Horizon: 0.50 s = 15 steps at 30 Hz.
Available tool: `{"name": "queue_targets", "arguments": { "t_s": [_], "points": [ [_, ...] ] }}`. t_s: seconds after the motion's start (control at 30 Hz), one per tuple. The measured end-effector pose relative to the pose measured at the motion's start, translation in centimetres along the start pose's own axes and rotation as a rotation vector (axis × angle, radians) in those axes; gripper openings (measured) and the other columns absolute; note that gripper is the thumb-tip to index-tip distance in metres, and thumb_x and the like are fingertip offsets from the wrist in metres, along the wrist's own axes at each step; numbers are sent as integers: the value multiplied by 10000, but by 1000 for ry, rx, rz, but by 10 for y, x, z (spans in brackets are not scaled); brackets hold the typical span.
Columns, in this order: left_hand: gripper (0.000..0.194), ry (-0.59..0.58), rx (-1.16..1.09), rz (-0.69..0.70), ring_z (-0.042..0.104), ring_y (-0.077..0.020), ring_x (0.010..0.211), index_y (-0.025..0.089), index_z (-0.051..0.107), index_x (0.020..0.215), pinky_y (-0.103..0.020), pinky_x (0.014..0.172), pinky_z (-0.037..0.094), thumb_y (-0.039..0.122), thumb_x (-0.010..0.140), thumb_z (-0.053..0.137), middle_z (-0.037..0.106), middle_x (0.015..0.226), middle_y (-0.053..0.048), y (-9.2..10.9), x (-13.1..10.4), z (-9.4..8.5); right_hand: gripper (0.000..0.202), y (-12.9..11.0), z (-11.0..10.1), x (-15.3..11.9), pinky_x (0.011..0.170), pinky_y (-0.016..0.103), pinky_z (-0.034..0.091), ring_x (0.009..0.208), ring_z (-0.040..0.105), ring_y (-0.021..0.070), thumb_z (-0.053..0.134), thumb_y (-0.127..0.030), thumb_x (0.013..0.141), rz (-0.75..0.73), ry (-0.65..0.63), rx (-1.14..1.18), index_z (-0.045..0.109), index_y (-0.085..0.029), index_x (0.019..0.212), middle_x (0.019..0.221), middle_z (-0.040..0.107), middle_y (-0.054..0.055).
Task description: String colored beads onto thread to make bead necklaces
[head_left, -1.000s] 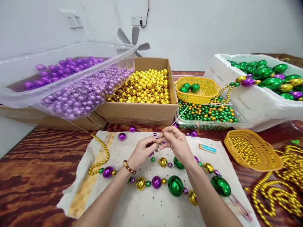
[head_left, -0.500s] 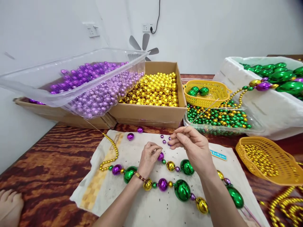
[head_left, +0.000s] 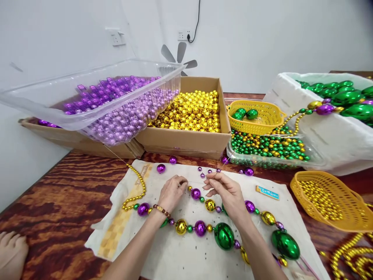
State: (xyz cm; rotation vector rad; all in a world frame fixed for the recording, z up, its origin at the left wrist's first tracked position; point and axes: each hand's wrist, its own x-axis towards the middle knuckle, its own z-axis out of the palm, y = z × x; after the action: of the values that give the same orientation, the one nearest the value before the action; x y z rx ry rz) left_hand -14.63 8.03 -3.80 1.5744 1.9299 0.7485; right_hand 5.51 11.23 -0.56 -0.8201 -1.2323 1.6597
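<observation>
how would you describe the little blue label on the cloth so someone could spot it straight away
Start at the white cloth spread on the wooden table, where the bead strand lies. Look past the right hand toward the cloth's far right edge, short of the yellow basket of gold beads. The blue label lies there: flat and rectangular, with an orange end, unlike the round shiny beads around it.

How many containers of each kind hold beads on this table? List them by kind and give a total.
Cardboard boxes: 2
Clear plastic trays: 2
Yellow baskets: 2
White foam box: 1
Total: 7
</observation>
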Motion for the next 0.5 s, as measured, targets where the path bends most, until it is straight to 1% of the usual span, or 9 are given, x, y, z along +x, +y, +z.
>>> {"name": "queue_targets", "arguments": {
  "t_s": [0.17,0.27,0.33,0.4,0.5],
  "points": [
    [201,-13,25,-8,621,-220,824,205,705,880,-319,748,417,289,851,525,703,919,-59,-7,0,-17,186,14,-7,-8,604,240,557,707,672,149,640,-291,870,52,28,-3,665,-165,1004,813,676,25],
    [248,7,-7,7,635,-196,774,203,675,973,-303,720,448,343,889,489,701,935,-49,1,3,-32,170,22,-9,-11,591,233,546,680,666,144,645,-297,861,74,59,7,658,-162,965,794,687,26],
    [276,68,-45,66,641,-184,788,204,651,1041,-289,722,464,367,909,472,694,956,-46,16,11,-42,174,29,-8,-12,561,223,532,647,655,140,641,-299,859,89,61,13,667,-152,948,764,692,33],
    [265,174,-40,195,635,-183,859,208,644,1056,-284,770,464,361,915,480,684,982,-44,37,25,-54,194,35,-4,-14,520,214,515,603,638,136,637,-305,853,96,64,18,682,-141,944,728,691,38],
    [230,306,51,420,617,-184,924,205,653,1024,-289,831,451,323,919,486,674,1002,-48,77,61,-68,197,45,5,-17,487,198,498,580,625,133,630,-282,830,102,73,22,708,-127,923,695,683,39]
  ]
}}
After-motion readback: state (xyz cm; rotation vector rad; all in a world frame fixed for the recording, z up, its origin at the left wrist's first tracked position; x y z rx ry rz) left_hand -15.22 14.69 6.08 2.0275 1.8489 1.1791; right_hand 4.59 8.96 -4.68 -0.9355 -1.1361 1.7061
